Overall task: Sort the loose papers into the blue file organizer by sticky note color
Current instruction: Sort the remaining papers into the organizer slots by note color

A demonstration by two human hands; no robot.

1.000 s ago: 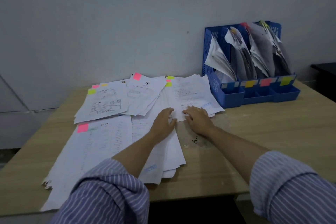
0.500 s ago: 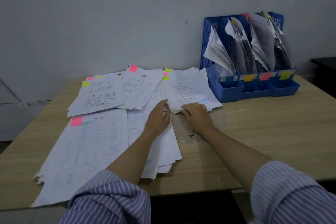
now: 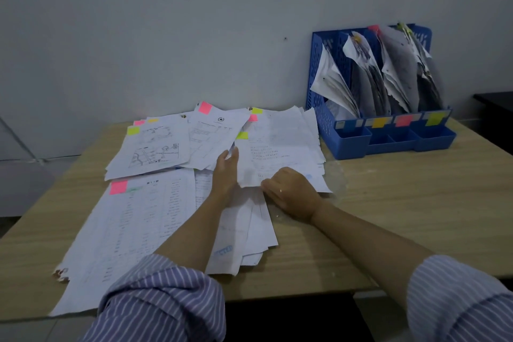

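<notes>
Loose white papers with pink and yellow-green sticky notes lie spread over the left and middle of the wooden table (image 3: 388, 203). One sheet (image 3: 277, 147) with a yellow-green note at its top left is lifted at its near edge. My left hand (image 3: 226, 172) reaches under that sheet's left side with straight fingers. My right hand (image 3: 291, 191) pinches the sheet's near edge. The blue file organizer (image 3: 344, 144) stands at the back right, its slots filled with papers and its front labelled with blue, yellow, pink and green notes.
A large sheet with a pink note (image 3: 118, 187) covers the near left of the table. A grey wall rises right behind the table. A dark piece of furniture (image 3: 497, 103) stands at the far right.
Both hands went from resting flat on the sheet's near edge to lifting it: the left hand slid forward under its left side, and the right hand curled onto the edge.
</notes>
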